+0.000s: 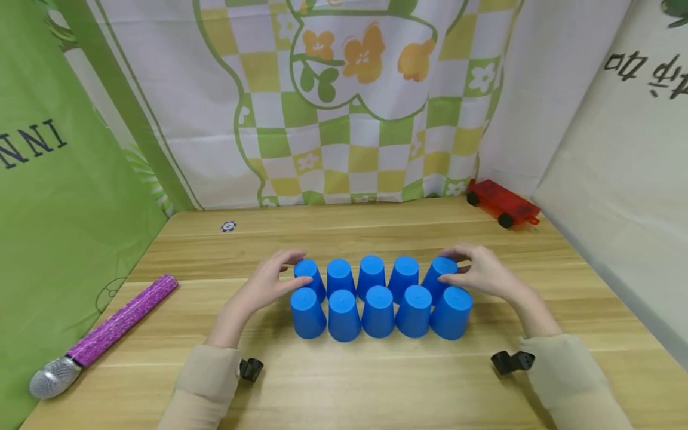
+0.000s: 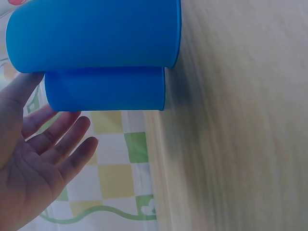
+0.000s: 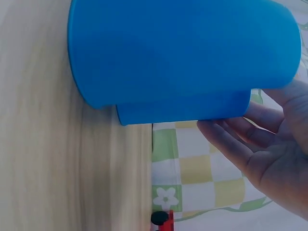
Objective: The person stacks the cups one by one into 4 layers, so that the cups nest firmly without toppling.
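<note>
Several blue cups stand upside down on the table in two rows, front and back. My left hand holds the leftmost back-row cup, its thumb in front and its fingers behind. At the other end, the rightmost back-row cup is between the thumb and fingers of my right hand. In the left wrist view, a front cup partly covers the cup at the left fingers. A large front cup likewise hides much of the right-held cup in the right wrist view.
A purple microphone lies along the left side of the wooden table. Near the back left is a small round chip. A red wheeled toy cart sits at the back right. Printed curtains hang behind and beside the table.
</note>
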{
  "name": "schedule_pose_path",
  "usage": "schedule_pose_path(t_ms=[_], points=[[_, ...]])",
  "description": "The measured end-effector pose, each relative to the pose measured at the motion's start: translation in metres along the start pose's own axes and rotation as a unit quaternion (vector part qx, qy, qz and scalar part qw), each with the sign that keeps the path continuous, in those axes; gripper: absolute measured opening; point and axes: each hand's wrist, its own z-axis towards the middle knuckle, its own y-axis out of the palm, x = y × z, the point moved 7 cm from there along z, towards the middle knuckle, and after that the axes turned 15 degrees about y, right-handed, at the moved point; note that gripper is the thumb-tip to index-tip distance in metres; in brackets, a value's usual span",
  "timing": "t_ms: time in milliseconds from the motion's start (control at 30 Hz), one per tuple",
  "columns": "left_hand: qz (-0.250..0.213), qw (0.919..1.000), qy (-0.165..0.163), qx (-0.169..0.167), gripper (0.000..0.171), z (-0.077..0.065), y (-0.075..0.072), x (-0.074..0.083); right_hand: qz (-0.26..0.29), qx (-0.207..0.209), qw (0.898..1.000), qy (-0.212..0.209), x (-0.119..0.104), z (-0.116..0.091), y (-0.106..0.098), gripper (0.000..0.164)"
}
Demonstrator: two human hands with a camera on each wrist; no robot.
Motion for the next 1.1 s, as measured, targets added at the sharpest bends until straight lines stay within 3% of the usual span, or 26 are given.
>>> schedule_pose_path(t_ms=[267, 467, 733, 1100], points=[[-0.012, 0.9998, 0.007, -0.015, 0.055, 0.004, 0.002, 0.004, -0.042, 0.004, 0.999, 0.006, -0.001, 0.005, -0.018, 0.047], [-0.02, 0.9996, 0.014, -0.011, 0.051, 0.005, 0.002, 0.003, -0.101, 0.001, 0.995, 0.014, -0.004, 0.023, -0.036, 0.043], [-0.046, 0.9989, 0.003, -0.01, 0.05, 0.007, 0.005, 0.002, -0.126, -0.02, 0.991, 0.041, -0.009, 0.05, -0.058, 0.048], [-0.053, 0.9986, -0.004, -0.001, 0.045, 0.007, 0.004, -0.002, -0.16, -0.047, 0.985, 0.049, -0.033, 0.089, -0.061, 0.044]])
